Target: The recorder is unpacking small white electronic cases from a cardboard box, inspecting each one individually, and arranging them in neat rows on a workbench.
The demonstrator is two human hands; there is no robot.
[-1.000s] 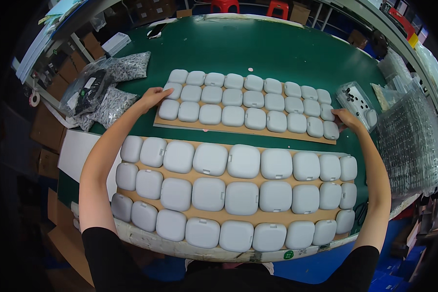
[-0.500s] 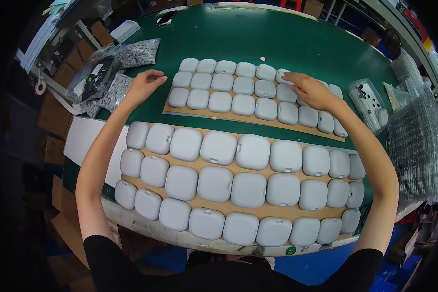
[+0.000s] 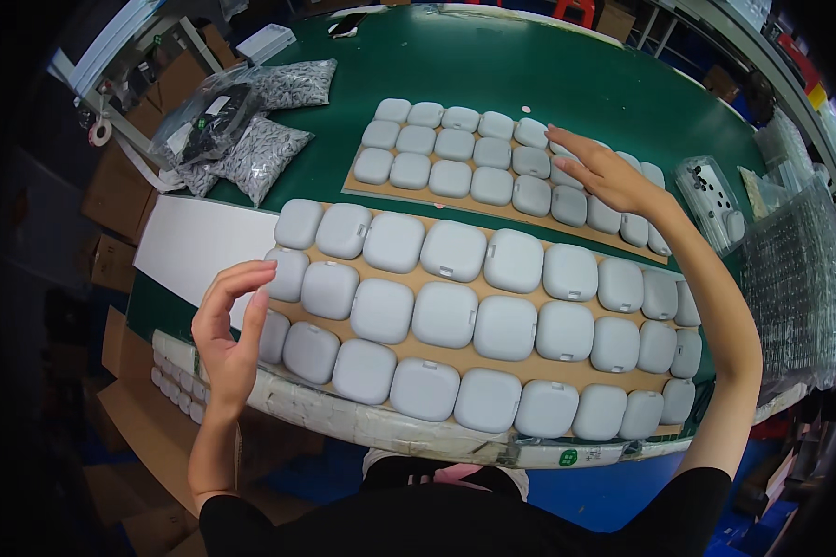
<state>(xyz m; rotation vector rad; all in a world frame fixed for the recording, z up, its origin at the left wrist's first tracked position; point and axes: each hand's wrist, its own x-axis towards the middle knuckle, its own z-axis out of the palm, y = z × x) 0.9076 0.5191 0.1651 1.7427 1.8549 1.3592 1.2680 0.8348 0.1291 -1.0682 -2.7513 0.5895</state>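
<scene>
Pale grey-blue square cases (image 3: pixel 449 314) sit on tan cardboard sheets (image 3: pixel 409 190) over a dark green bench (image 3: pixel 529 70), beside a white board (image 3: pixel 195 243) and clear bags of speckled grey parts (image 3: pixel 260 158).

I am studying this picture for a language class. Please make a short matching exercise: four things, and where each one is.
Things:
1. left hand
2. right hand
3. clear bags
4. white sheet

Places:
A. resting on the far tray's pale cases
B. on the green table, far left
C. raised at the near tray's left end
D. under the near tray's left end

Pairs: 1-C, 2-A, 3-B, 4-D
</scene>
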